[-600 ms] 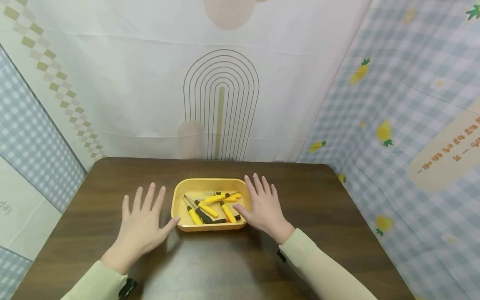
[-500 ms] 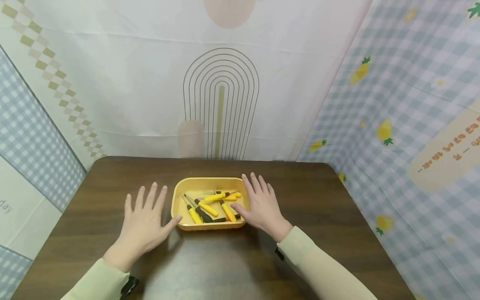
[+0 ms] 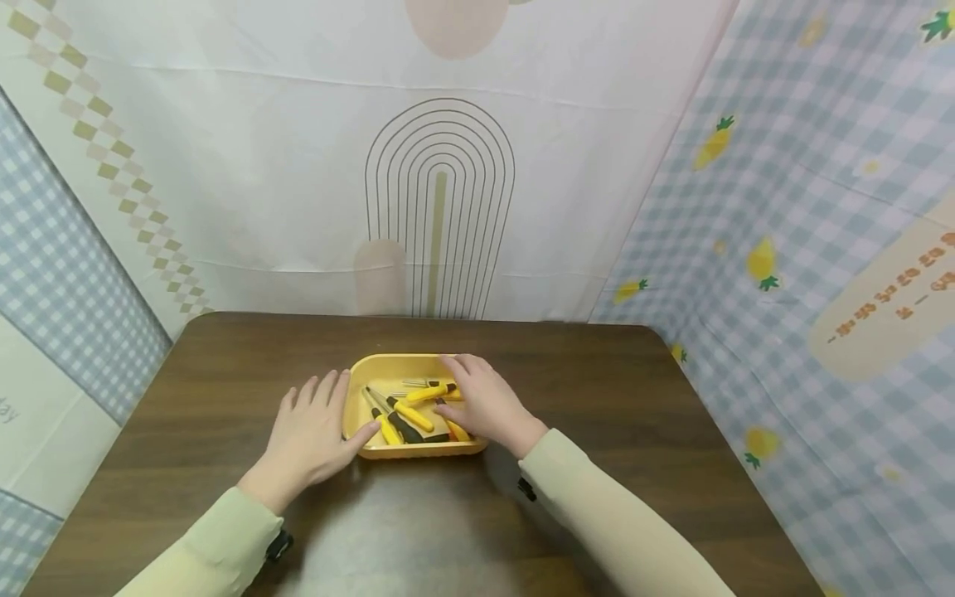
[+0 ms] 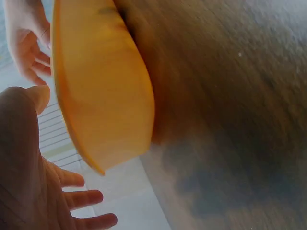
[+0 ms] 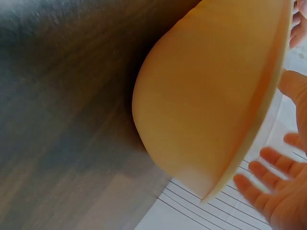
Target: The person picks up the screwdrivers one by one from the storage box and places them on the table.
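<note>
A yellow plastic tray rests on the table and holds several small screwdrivers with yellow handles. Among them lies a black handle. My left hand is at the tray's left side, fingers spread and thumb over the front left corner. Over the right end is my right hand, its fingers gently bent and hiding that part of the contents. The left wrist view has the tray's outer wall beside the left thumb. In the right wrist view, the right fingertips are just off the rim.
The dark wooden table extends around the tray on all sides. Behind it hangs a white printed cloth, and a blue checked cloth with pineapples stands along the right. A black band shows at the left cuff.
Both hands have moved inward to the tray, the left going right and the right going left. The right fingers are now more bent. The tray has stayed in place.
</note>
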A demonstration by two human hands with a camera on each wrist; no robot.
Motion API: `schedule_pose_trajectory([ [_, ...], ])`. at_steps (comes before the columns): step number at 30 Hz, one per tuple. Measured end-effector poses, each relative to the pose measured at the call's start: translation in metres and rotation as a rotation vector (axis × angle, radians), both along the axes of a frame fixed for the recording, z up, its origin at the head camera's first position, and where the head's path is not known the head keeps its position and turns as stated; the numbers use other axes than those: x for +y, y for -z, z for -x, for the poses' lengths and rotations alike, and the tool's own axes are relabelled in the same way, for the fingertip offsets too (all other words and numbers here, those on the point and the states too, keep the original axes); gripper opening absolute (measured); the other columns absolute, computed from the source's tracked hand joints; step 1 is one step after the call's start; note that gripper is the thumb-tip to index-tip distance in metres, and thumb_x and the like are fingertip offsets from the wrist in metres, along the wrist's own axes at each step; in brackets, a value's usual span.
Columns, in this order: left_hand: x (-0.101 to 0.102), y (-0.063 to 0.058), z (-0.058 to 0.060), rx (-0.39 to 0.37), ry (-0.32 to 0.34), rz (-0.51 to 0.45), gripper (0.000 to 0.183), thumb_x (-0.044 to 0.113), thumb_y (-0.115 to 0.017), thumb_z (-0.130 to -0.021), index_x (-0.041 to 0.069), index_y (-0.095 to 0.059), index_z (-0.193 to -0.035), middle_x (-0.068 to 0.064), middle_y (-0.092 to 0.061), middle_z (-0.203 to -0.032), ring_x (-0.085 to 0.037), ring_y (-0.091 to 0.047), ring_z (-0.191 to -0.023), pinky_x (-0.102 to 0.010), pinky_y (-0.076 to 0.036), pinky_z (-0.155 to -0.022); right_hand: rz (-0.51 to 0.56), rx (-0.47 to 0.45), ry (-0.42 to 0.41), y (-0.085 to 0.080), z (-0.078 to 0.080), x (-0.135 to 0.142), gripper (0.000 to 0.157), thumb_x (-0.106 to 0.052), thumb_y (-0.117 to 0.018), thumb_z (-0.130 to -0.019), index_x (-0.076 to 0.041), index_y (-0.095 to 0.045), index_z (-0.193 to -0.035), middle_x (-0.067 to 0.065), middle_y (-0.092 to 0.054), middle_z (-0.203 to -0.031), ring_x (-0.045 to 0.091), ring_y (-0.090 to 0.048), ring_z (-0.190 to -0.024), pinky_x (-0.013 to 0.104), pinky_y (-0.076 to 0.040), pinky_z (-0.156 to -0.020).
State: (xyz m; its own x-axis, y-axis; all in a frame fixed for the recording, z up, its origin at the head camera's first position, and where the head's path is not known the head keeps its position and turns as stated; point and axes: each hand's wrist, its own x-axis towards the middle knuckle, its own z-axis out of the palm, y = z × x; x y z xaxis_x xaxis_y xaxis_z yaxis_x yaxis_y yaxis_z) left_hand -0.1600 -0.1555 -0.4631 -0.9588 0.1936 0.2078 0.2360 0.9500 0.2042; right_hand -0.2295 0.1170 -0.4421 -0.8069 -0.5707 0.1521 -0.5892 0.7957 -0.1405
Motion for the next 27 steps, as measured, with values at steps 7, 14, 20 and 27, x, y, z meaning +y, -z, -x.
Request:
schedule_pose_trajectory([
  [7,0.001,0.006,0.008,0.039,0.043,0.018,0.093,0.064,-0.049,-0.087,-0.012,-0.037,-0.139,-0.03,-0.047,-0.134,-0.043,-0.043,-0.123,-0.057,-0.028,-0.101,-0.046,-0.078,-0.04,0.003,0.01,-0.013,0.067,-0.042,-0.07,-0.086,-0.014,-0.046,-0.141,0.005,-0.051,-0.131,0.019,-0.05,-0.118,0.036,-0.042,-0.099],
  [14,0.0,0.011,0.014,0.101,0.092,0.013,0.079,0.051,-0.055,-0.086,-0.016,-0.043,-0.126,-0.03,-0.052,-0.115,-0.043,-0.048,-0.111,-0.052,-0.033,-0.098,-0.086,-0.118,-0.037,0.01,0.017,-0.019,0.059,-0.039,-0.069,-0.088,-0.015,-0.049,-0.139,0.004,-0.053,-0.124,0.018,-0.052,-0.109,0.034,-0.045,-0.093],
  [20,-0.004,0.016,0.017,0.098,0.099,0.021,0.061,0.042,-0.055,-0.084,-0.012,-0.048,-0.111,-0.022,-0.05,-0.098,-0.04,-0.049,-0.099,-0.052,-0.035,-0.093,-0.132,-0.14,-0.039,0.016,0.022,-0.027,0.056,-0.039,-0.068,-0.089,-0.017,-0.051,-0.138,0.002,-0.054,-0.121,0.017,-0.052,-0.108,0.034,-0.045,-0.093],
  [27,-0.003,0.02,0.019,0.041,0.098,-0.021,0.048,0.03,-0.056,-0.081,-0.01,-0.047,-0.105,-0.017,-0.045,-0.093,-0.037,-0.046,-0.093,-0.051,-0.034,-0.091,-0.163,-0.134,-0.038,0.019,0.025,-0.03,0.046,-0.034,-0.067,-0.091,-0.017,-0.056,-0.132,0.001,-0.055,-0.116,0.015,-0.053,-0.104,0.032,-0.045,-0.091],
])
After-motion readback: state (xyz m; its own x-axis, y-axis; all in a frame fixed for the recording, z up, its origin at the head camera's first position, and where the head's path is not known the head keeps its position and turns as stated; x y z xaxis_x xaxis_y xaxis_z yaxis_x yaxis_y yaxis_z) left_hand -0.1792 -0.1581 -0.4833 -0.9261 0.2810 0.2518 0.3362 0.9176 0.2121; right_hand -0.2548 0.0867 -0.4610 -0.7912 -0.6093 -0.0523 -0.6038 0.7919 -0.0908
